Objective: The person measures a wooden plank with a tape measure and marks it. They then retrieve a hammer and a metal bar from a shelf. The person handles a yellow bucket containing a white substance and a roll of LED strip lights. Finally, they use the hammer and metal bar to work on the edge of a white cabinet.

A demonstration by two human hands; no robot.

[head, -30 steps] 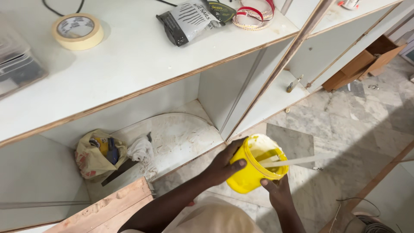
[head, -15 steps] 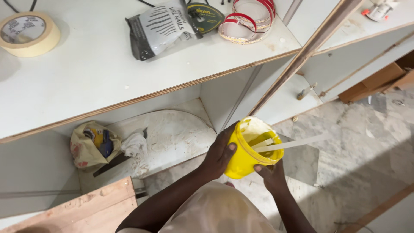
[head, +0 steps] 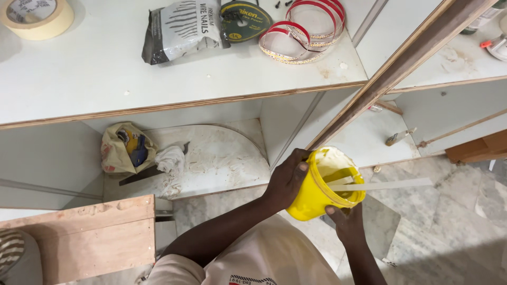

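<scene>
My left hand [head: 285, 179] wrapped the rim of the yellow tub [head: 322, 184], held low over the marble floor [head: 454, 211]; thick yellow paste coated its inside. My right hand [head: 346, 224] cupped it from below, and whether it pinched the flat white stick [head: 385, 184] lying across the mouth I could not tell. Left, a crumpled bag [head: 127, 148] and rag [head: 170, 158] sat on the lower shelf [head: 222, 158]; a wooden strip [head: 401, 68] slanted just above the tub.

We count one yellow bucket [head: 318, 192], one flat white stick [head: 385, 185], one roll of masking tape [head: 37, 16], one bag of nails [head: 182, 29], one coiled strip [head: 306, 29] and two hands.
</scene>
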